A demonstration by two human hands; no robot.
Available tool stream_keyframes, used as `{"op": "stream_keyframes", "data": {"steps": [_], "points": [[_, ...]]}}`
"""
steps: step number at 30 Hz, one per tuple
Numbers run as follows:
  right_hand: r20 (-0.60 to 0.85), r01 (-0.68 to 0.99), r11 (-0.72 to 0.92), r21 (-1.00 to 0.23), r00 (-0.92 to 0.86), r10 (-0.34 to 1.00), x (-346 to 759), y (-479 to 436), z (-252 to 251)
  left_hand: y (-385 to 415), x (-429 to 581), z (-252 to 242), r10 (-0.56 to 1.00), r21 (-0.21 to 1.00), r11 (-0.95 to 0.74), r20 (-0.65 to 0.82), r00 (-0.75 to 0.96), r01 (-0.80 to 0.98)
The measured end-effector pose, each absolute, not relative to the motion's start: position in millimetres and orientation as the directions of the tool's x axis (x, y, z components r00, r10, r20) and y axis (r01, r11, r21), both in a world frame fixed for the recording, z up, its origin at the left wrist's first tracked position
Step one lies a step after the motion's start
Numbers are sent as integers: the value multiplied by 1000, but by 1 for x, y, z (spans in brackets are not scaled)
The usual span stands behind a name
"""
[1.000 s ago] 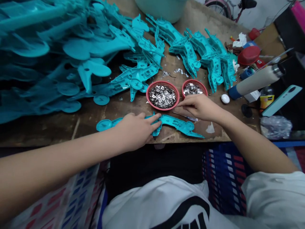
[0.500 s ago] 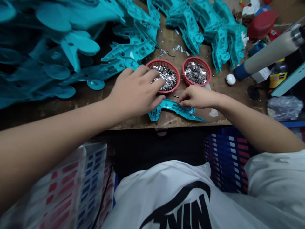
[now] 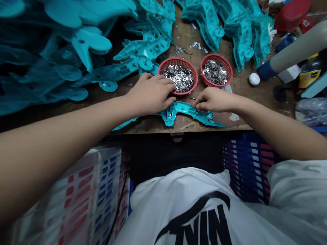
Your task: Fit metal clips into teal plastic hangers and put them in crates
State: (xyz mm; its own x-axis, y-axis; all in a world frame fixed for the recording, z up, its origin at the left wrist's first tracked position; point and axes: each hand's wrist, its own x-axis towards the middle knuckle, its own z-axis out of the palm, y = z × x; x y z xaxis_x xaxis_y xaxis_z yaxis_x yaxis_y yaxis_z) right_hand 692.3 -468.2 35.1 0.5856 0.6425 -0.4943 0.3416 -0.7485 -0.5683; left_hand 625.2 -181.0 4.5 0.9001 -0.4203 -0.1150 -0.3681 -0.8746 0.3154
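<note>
A long teal plastic part (image 3: 184,107) with open ribbed moulding lies along the near edge of the table. My right hand (image 3: 216,99) is over its right half, thumb and forefinger pinched together against it; what they hold is too small to make out. A thin metal pin (image 3: 192,98) shows beside those fingertips. My left hand (image 3: 154,93) is above the part's left half, fingers stretched forward and thumb apart. Its fingertips are at the near left rim of a red basket (image 3: 196,81) full of small shiny metal clips (image 3: 180,77).
A second red basket (image 3: 231,76) of metal pieces stands to the right. Teal parts (image 3: 84,41) are heaped at the left, and more teal parts (image 3: 240,44) lie in rows behind. A white ball-like object (image 3: 254,79) and a pale tube (image 3: 293,51) are at the right.
My left hand has drawn back from over the left basket toward its near rim, uncovering more clips and more of the teal part. My right hand stays at the part. The view has shifted slightly.
</note>
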Motion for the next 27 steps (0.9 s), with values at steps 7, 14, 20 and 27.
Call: {"op": "stream_keyframes", "data": {"steps": [7, 14, 20, 27], "points": [[-584, 342, -849, -403, 618, 526, 679, -450, 61, -180, 625, 4, -435, 337, -860, -94, 896, -382], [-427, 544, -780, -311, 653, 626, 662, -446, 58, -179, 626, -5, -469, 378, -830, -72, 880, -411], [-373, 696, -668, -261, 566, 735, 655, -448, 52, -178, 629, -6, -479, 418, -811, -74, 875, -409], [-403, 725, -633, -273, 511, 759, 662, -454, 50, -177, 632, 4, -469, 450, -797, -43, 882, -402]]}}
